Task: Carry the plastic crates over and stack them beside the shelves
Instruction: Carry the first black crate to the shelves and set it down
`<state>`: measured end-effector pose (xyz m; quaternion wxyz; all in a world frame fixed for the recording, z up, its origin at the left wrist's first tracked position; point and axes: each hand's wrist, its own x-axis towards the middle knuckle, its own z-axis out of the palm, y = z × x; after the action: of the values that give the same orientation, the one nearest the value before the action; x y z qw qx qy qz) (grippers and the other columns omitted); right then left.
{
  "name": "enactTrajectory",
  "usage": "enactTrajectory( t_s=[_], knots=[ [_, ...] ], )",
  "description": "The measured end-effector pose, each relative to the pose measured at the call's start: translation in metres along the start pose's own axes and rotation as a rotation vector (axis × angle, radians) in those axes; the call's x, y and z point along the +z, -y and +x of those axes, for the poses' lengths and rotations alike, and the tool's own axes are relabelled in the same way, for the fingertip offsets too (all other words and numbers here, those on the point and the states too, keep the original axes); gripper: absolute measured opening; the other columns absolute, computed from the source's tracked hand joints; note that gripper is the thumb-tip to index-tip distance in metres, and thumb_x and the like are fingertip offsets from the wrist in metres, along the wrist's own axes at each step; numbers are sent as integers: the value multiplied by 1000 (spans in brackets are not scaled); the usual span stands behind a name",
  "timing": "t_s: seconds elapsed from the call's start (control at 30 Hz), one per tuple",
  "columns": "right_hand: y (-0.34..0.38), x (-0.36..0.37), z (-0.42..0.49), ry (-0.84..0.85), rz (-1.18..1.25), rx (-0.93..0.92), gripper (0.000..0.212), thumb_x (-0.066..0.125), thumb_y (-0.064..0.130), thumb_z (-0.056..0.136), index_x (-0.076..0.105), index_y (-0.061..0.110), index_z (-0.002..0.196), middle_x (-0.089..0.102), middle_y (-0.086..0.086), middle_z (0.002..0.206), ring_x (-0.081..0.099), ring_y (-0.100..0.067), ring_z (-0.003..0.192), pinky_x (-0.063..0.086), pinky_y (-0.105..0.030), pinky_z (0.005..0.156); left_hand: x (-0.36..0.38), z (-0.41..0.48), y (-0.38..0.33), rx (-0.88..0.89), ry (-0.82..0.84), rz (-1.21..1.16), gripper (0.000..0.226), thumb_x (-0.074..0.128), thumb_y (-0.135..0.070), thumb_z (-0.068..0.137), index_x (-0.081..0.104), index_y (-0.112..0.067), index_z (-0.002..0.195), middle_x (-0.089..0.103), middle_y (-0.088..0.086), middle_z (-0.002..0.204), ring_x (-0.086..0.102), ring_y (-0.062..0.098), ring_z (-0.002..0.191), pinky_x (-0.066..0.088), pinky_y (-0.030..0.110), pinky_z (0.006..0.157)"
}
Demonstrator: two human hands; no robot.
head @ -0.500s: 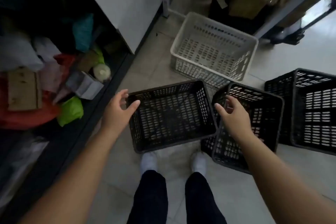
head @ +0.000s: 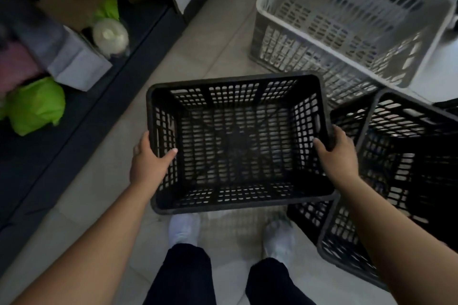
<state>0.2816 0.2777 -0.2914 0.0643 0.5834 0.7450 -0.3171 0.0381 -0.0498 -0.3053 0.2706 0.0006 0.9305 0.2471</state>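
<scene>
Head view: shelf (head: 99,116) is recorded at left, white crate (head: 322,62) at upper right, second black crate (head: 409,156) at right. Black crate (head: 233,79) is held centrally above the floor, before the feet. Its left rim is gripped by left hand (head: 148,163), its right rim by right hand (head: 339,153), thumbs inside.

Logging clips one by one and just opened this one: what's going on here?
A person grips an empty black crate by its short sides, left hand on one rim, right hand on the other. A second black crate lies tipped at right, a white crate sits behind, shelves at left.
</scene>
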Motion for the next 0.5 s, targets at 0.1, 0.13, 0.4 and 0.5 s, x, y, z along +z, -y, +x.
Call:
enactTrajectory(
  t_s=[0.1,0.13,0.4,0.5],
  knots=[
    [-9,16,11,14,44,20,71,58,40,94,22,23,153,44,-9,150,45,-31,133,43,-41,98,17,9,6,8,-62,1,91,74,-36,80,20,-27,152,41,16,145,49,33,126,42,45,102],
    [-11,21,14,2,63,15,70,57,34,95,20,25,153,46,-10,148,47,-33,131,44,-42,98,20,11,6,20,-81,0,91,74,-35,81,18,-29,152,43,16,143,51,33,122,44,45,99],
    [-8,23,16,-74,-21,-86,65,46,14,99,19,34,154,58,-23,113,51,-32,87,37,-35,70,18,2,-2,59,-148,69,96,74,-35,81,11,-34,153,49,16,130,55,35,115,48,47,90],
    [5,2,-1,-56,-18,-97,63,46,22,99,18,38,153,59,-21,114,55,-35,93,39,-36,70,-8,-20,-6,67,-184,81,94,74,-39,80,14,-34,153,51,15,129,55,33,114,47,46,90]
  ],
)
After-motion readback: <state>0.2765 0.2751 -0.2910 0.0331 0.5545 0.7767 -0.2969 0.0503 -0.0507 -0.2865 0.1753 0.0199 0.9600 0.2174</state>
